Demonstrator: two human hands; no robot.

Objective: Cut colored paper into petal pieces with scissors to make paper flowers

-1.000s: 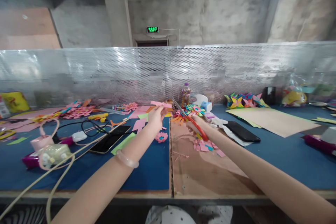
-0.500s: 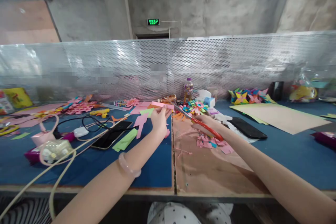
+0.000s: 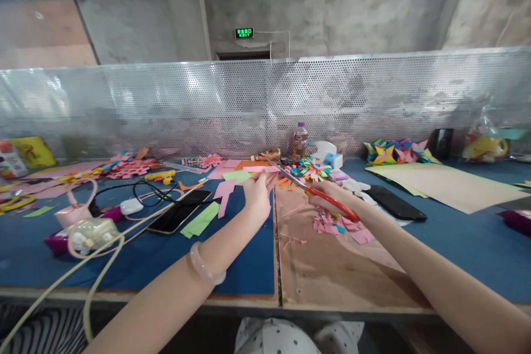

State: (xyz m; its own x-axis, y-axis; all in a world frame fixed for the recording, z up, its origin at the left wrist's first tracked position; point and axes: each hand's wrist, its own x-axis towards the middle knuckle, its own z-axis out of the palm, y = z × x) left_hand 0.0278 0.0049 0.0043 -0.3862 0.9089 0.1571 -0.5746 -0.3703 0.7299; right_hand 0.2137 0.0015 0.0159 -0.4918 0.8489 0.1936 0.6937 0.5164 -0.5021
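Strip (image 3: 254, 168) pinched in L hand (image 3: 258, 194), scissors (image 3: 342, 208) gripped in R hand (image 3: 331, 192).
Tips v. close to strip; contact unclear. Best hold strip taut, cut square, L fingertips clear; scraps (image 3: 329, 227) just below R hand.

Pink strip (image 3: 258, 168) beside scissors (image 3: 338, 204) (red-handled)

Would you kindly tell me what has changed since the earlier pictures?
The red-handled scissors in the right hand have swung to a flatter slant, handles shifting rightward. The left hand has moved slightly right and nearer the person, still holding the pink paper strip. Both phones and the purple-capped bottle stayed put.
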